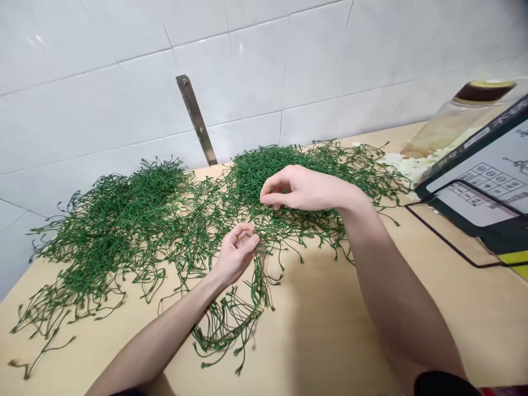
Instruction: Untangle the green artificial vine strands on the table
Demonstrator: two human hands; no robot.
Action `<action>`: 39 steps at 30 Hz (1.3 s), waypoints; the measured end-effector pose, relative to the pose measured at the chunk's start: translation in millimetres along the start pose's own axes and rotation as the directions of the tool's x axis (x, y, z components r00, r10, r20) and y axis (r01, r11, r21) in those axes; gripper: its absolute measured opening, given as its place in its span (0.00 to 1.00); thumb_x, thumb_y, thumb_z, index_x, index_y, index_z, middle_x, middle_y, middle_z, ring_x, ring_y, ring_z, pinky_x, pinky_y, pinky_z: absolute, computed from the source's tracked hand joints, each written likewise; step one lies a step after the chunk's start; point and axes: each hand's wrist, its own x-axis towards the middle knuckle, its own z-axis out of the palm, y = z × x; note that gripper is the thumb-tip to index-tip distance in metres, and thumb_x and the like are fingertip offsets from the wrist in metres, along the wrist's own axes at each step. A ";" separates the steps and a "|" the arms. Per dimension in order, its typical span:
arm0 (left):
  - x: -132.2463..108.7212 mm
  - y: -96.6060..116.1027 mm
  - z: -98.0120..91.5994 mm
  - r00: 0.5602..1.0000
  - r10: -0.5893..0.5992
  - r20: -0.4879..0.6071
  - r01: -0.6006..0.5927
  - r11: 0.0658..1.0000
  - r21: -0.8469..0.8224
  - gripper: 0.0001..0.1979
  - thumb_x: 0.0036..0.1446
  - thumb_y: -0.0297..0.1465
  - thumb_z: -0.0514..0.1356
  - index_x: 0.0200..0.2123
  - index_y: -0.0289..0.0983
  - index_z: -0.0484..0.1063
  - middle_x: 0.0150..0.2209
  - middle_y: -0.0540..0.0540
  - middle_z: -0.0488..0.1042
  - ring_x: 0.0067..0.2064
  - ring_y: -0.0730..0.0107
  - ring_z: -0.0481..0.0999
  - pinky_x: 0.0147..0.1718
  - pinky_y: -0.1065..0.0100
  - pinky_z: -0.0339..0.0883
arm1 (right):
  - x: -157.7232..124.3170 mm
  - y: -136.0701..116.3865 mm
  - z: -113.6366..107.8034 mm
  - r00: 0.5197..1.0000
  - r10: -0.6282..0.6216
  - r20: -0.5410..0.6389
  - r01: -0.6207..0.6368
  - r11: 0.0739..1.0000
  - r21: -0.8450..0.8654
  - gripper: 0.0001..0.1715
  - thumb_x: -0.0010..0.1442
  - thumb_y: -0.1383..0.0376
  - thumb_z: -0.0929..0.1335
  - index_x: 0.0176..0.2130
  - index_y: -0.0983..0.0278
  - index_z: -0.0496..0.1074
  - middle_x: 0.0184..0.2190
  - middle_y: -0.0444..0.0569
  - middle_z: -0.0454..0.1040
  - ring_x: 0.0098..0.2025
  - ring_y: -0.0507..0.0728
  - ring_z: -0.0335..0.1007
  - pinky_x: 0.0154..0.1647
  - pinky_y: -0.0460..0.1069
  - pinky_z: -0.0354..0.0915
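Observation:
Thin green artificial stems with small knobbed tips lie in a loose heap [124, 220] on the left and a denser heap [264, 170] at the centre back. My left hand [237, 253] is closed in a pinch at the near edge of the stems. From its fingertips a strand of green stems [223, 333] runs down and curves along the table below. My right hand [297, 190] hovers over the centre heap, thumb and forefinger pinched together. Whatever is between those fingertips is too small to make out.
A light wooden table [330, 319] meets a white tiled wall [264, 66] bearing a metal bracket [198, 124]. To the right are white petal-like pieces [406, 165], a clear bottle [449, 126] with a dark lid, and a printed dark-framed panel [482, 176] on a black wire stand [445, 242].

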 end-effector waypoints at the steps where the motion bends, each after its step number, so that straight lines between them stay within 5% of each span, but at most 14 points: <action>1: 1.8 -2.2 -3.0 1.000 0.002 -0.002 -0.002 1.000 0.006 0.17 0.44 0.31 0.73 0.34 0.36 0.69 0.25 0.55 0.68 0.24 0.82 0.69 0.23 0.78 0.65 | 3.2 2.3 2.1 1.000 -0.009 0.017 0.009 1.000 0.004 0.12 0.59 0.62 0.66 0.35 0.66 0.77 0.28 0.48 0.77 0.27 0.51 0.66 0.28 0.48 0.58; 9: 5.2 1.6 -11.1 0.996 -0.069 -0.049 0.070 0.998 0.008 0.19 0.43 0.33 0.73 0.35 0.37 0.68 0.28 0.55 0.67 0.26 0.80 0.67 0.22 0.76 0.64 | 32.5 20.0 25.4 0.955 -0.046 0.292 0.006 0.991 0.137 0.13 0.51 0.63 0.72 0.37 0.67 0.78 0.30 0.48 0.79 0.31 0.53 0.72 0.32 0.47 0.64; 15: 9.3 8.6 -11.7 0.984 -0.177 -0.035 0.177 0.984 -0.020 0.17 0.43 0.34 0.73 0.32 0.32 0.72 0.26 0.52 0.69 0.24 0.81 0.66 0.20 0.78 0.63 | 37.5 20.5 30.7 0.938 -0.018 0.346 -0.023 0.993 0.115 0.12 0.50 0.70 0.68 0.38 0.68 0.77 0.27 0.46 0.78 0.28 0.52 0.70 0.30 0.46 0.64; 18: 3.5 15.5 -2.7 0.957 -0.284 0.066 0.288 0.955 -0.067 0.15 0.44 0.32 0.73 0.33 0.32 0.73 0.23 0.53 0.67 0.22 0.81 0.66 0.20 0.76 0.66 | 29.8 15.4 22.6 0.938 -0.039 0.344 0.002 0.994 0.107 0.11 0.52 0.70 0.68 0.38 0.67 0.77 0.26 0.45 0.76 0.25 0.50 0.67 0.28 0.46 0.62; 24: -24.1 30.8 26.6 0.874 -0.364 0.321 0.435 0.881 -0.186 0.14 0.46 0.33 0.72 0.34 0.36 0.72 0.29 0.49 0.73 0.27 0.74 0.75 0.25 0.72 0.72 | 9.8 12.7 0.7 0.897 -0.285 0.339 0.159 0.922 0.354 0.12 0.57 0.59 0.71 0.38 0.64 0.77 0.33 0.46 0.78 0.33 0.52 0.72 0.34 0.48 0.66; 29: -18.4 21.4 20.7 0.787 -0.448 0.425 0.509 0.860 -0.035 0.16 0.48 0.37 0.71 0.31 0.35 0.69 0.25 0.48 0.74 0.28 0.69 0.79 0.32 0.66 0.74 | 6.8 9.0 -2.1 0.918 -0.177 0.355 0.105 0.972 0.212 0.09 0.55 0.59 0.72 0.36 0.59 0.79 0.31 0.44 0.79 0.28 0.52 0.70 0.29 0.48 0.63; 34: 6.4 6.8 0.9 0.904 -0.362 0.230 0.360 0.932 0.048 0.19 0.42 0.38 0.73 0.32 0.33 0.71 0.26 0.48 0.77 0.29 0.71 0.78 0.34 0.67 0.72 | 14.0 13.0 6.4 0.941 -0.001 0.337 0.012 0.999 -0.032 0.08 0.53 0.62 0.70 0.32 0.60 0.81 0.27 0.44 0.78 0.24 0.53 0.68 0.24 0.49 0.59; 39: 19.3 2.3 -10.9 0.984 -0.173 0.031 0.168 0.978 0.120 0.16 0.42 0.36 0.72 0.31 0.32 0.74 0.23 0.51 0.74 0.23 0.79 0.71 0.26 0.73 0.65 | 20.8 22.4 13.4 0.947 0.105 0.304 -0.093 0.994 -0.052 0.07 0.50 0.63 0.70 0.31 0.61 0.80 0.28 0.46 0.79 0.27 0.55 0.71 0.25 0.49 0.62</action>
